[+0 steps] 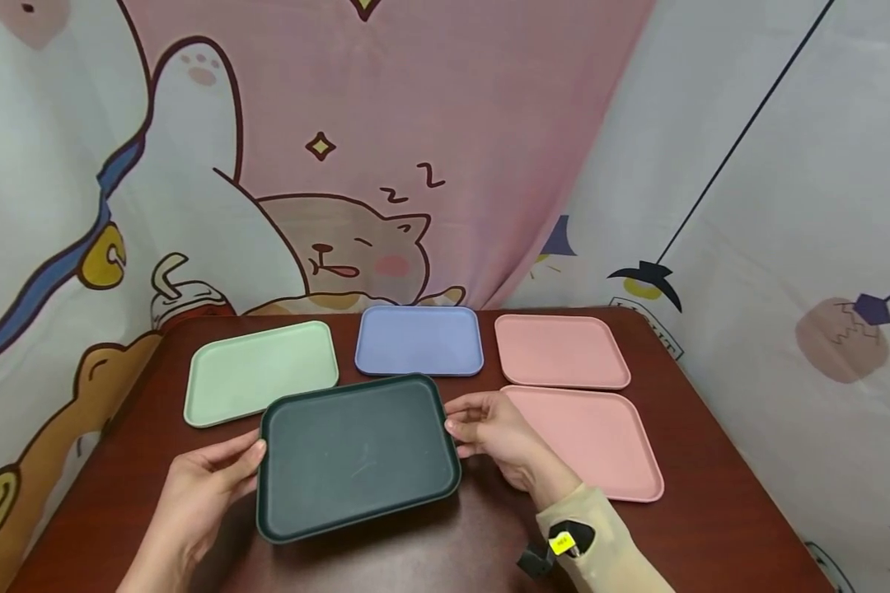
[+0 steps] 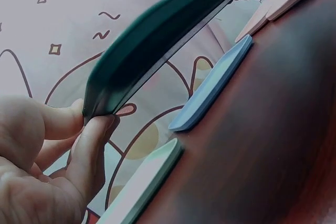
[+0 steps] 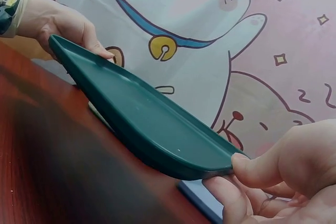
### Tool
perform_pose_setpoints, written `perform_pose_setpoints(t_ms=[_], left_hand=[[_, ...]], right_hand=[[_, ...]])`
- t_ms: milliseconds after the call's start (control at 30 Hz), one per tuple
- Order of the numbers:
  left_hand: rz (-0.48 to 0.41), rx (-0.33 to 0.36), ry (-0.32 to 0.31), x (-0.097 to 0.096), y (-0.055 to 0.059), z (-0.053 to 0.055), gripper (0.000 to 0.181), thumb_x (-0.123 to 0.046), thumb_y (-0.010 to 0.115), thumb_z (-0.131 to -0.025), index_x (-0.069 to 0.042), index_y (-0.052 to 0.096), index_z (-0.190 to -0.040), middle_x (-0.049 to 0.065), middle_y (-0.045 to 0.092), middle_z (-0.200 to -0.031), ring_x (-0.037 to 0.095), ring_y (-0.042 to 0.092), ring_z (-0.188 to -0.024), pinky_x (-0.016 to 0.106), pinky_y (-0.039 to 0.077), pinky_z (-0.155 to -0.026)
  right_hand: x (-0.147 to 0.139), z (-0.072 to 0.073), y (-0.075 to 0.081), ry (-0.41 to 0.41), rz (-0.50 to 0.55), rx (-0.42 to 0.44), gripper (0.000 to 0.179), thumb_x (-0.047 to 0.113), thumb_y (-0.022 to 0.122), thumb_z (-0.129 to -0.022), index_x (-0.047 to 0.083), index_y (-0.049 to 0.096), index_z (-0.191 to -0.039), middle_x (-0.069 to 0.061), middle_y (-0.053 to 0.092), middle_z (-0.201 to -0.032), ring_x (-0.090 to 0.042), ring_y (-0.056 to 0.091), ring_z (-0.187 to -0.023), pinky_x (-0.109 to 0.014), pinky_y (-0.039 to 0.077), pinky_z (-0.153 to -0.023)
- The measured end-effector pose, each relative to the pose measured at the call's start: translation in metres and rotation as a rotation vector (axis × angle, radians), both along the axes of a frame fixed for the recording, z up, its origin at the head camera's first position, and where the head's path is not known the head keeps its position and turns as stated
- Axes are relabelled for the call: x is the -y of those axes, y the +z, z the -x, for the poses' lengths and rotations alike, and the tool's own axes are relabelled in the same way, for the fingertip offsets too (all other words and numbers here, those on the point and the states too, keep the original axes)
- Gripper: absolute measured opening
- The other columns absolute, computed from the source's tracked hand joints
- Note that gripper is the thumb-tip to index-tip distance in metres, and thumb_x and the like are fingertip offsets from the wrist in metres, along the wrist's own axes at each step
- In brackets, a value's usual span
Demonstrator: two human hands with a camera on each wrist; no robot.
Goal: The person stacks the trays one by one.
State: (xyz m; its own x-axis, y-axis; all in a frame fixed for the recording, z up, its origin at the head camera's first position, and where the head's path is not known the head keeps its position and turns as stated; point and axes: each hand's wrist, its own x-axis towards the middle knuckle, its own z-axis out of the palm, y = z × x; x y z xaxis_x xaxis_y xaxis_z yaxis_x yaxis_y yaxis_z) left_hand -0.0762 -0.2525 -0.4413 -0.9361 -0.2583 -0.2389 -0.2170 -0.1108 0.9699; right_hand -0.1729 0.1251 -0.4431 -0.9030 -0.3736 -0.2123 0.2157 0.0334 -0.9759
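Note:
Between both hands a dark green rectangular tray (image 1: 359, 457) is held above the table, its inner face toward the head camera. My left hand (image 1: 203, 494) pinches its left short edge, thumb on top and fingers beneath, as the left wrist view also shows. At the opposite short edge, my right hand (image 1: 500, 436) pinches the rim the same way; the right wrist view shows the thumb (image 3: 257, 171) over the rim. Behind the dark tray lie a light green tray (image 1: 263, 371) and a blue tray (image 1: 419, 340).
Two pink trays lie at the right, the far one (image 1: 562, 351) just behind the near one (image 1: 586, 445), which reaches behind my right hand. All rest on a dark red-brown table (image 1: 719, 511). A cartoon-print curtain (image 1: 430, 99) hangs along the table's back and sides.

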Motion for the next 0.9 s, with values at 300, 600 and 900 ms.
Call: perform_pose_setpoints(t_ms=[300,600,900], left_hand=[[-0.004,-0.01,-0.009,-0.002,0.01,0.004,0.024,-0.007,0.08,-0.096,-0.012,0.079,-0.119,-0.007,0.079,-0.1,0.011,0.076,-0.088,0.03,0.065,-0.077],[0.008,-0.001,-0.046,-0.006,0.018,0.01,0.021,-0.003,0.076,-0.099,-0.021,0.082,-0.108,-0.007,0.078,-0.097,0.009,0.075,-0.084,0.028,0.065,-0.074],[0.05,-0.027,-0.079,-0.012,0.028,0.017,0.017,-0.012,0.079,-0.098,-0.027,0.082,-0.106,-0.007,0.078,-0.097,0.007,0.074,-0.085,0.027,0.064,-0.074]], right_hand=[[-0.007,-0.004,0.006,0.011,0.031,-0.025,0.026,-0.005,0.071,-0.097,-0.013,0.067,-0.122,-0.013,0.072,-0.099,-0.02,0.072,-0.086,-0.029,0.063,-0.066],[-0.016,-0.005,0.011,0.022,0.046,-0.051,0.025,-0.006,0.069,-0.099,-0.016,0.064,-0.121,-0.013,0.071,-0.097,-0.018,0.071,-0.082,-0.029,0.064,-0.065],[-0.025,-0.007,0.017,-0.008,0.032,-0.062,0.026,-0.007,0.067,-0.099,-0.018,0.062,-0.123,-0.011,0.068,-0.093,-0.016,0.067,-0.079,-0.029,0.065,-0.065]])
